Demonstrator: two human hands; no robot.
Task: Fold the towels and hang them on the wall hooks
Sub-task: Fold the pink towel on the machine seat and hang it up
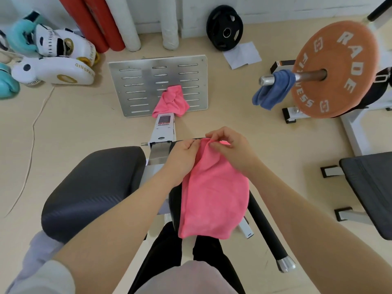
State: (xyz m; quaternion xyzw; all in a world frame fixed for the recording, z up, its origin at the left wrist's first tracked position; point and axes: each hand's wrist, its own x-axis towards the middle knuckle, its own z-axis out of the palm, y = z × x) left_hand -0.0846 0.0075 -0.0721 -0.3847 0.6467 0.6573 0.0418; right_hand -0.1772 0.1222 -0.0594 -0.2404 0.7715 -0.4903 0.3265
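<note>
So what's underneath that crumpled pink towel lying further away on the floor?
The crumpled pink towel lies on a slotted metal plate and on the top of a white machine beam. Where plate and beam meet is covered by the cloth.

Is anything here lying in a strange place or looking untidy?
Yes. A crumpled pink towel lies bunched on the slotted metal footplate, and a blue towel is draped over the barbell end, not folded. A white sheet lies loose on the floor by the black weight plate.
</note>
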